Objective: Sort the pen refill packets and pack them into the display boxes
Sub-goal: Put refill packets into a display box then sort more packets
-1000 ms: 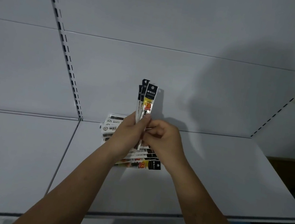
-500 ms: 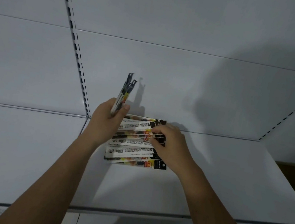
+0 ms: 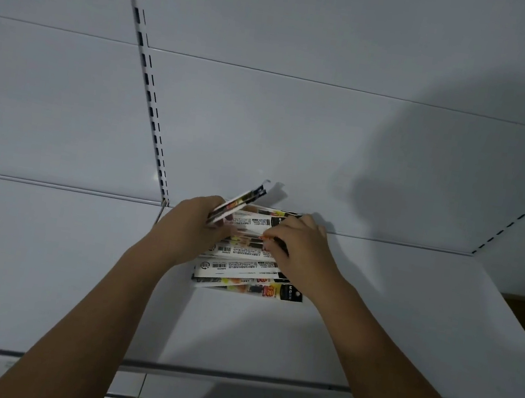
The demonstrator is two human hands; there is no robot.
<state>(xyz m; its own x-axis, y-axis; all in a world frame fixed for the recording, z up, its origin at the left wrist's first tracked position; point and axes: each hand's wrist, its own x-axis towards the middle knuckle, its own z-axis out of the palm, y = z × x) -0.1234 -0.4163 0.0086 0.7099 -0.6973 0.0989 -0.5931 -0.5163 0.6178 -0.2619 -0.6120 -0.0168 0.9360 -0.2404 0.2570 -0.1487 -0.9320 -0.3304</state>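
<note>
Several pen refill packets lie in a loose pile on the white shelf, near the back wall. My left hand grips a small bunch of packets, tilted up and to the right above the pile's left end. My right hand pinches one packet on top of the pile, fingers curled over its right end. No display box is in view.
A slotted upright runs down the back panel to the left of the pile. Another slotted upright marks the right corner. The shelf's front edge lies below my forearms.
My left hand has lowered and tilted its bunch of packets toward the pile. My right hand has moved from the bunch down onto the pile and taken hold of a packet.
</note>
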